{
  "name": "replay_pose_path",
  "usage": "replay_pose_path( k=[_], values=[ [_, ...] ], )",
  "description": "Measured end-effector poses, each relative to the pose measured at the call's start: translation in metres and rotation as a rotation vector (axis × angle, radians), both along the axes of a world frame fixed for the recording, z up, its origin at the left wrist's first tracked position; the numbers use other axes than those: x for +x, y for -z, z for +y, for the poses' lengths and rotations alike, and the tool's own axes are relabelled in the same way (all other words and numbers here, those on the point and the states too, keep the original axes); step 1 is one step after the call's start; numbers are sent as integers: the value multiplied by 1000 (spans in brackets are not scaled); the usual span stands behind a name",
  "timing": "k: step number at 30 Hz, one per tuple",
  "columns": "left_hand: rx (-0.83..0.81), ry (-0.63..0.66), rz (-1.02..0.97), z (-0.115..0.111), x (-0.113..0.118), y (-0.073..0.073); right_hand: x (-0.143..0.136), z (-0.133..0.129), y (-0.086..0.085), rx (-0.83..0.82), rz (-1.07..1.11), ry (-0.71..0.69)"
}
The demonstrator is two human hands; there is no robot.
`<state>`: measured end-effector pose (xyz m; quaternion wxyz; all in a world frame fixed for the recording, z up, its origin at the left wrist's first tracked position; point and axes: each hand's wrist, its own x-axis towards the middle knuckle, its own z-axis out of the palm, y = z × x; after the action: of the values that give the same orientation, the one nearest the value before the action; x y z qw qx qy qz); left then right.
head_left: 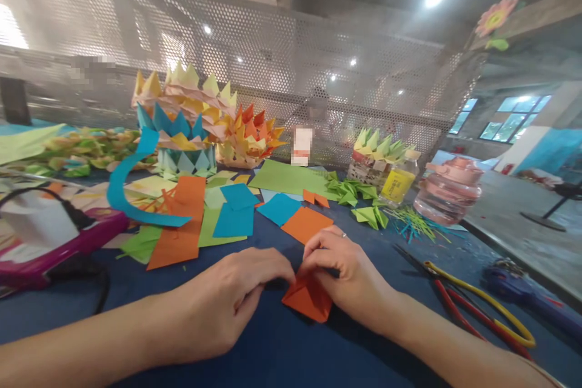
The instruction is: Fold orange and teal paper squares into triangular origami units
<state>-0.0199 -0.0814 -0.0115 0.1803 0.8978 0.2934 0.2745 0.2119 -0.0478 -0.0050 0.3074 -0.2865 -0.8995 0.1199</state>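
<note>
A folded piece of orange paper (309, 303) lies on the dark blue tabletop (268, 354) between my hands, with creases and a pointed corner facing me. My right hand (343, 267) pinches its upper right side, thumb against fingers. From the left, my left hand (240, 294) curls in, its fingertips closed at the paper's upper left edge. Just beyond the fingers lie a flat orange paper square (307, 225) and a blue paper square (278, 208).
Layered paper crowns (186, 160) stand at the back left. Scissors (473, 303) with red and yellow handles lie at right, near a blue tool (527, 291). A yellow-labelled bottle (400, 179) and a pink jug (448, 191) stand behind. A magenta-framed object (59, 254) sits left.
</note>
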Motion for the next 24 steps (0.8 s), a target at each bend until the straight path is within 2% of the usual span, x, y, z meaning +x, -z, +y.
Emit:
replay_pose_path(
  k=[3,6,10,13,17,24],
  values=[
    [27,11,13,-2,0,2,1,-4,-4,-1,21,5],
    [154,-21,-16,-5,-2,4,2,-13,-14,-7,54,5],
    [303,16,-23,-11,-4,3,4,-28,-31,-67,-82,-136],
    [270,87,17,-15,-3,-5,5,-33,-37,-128,-230,-149],
    [241,117,48,-15,0,-12,6,-29,-37,-215,-319,-143],
    [276,83,84,-14,-2,-4,8,-26,-35,-52,-357,-192]
  ],
)
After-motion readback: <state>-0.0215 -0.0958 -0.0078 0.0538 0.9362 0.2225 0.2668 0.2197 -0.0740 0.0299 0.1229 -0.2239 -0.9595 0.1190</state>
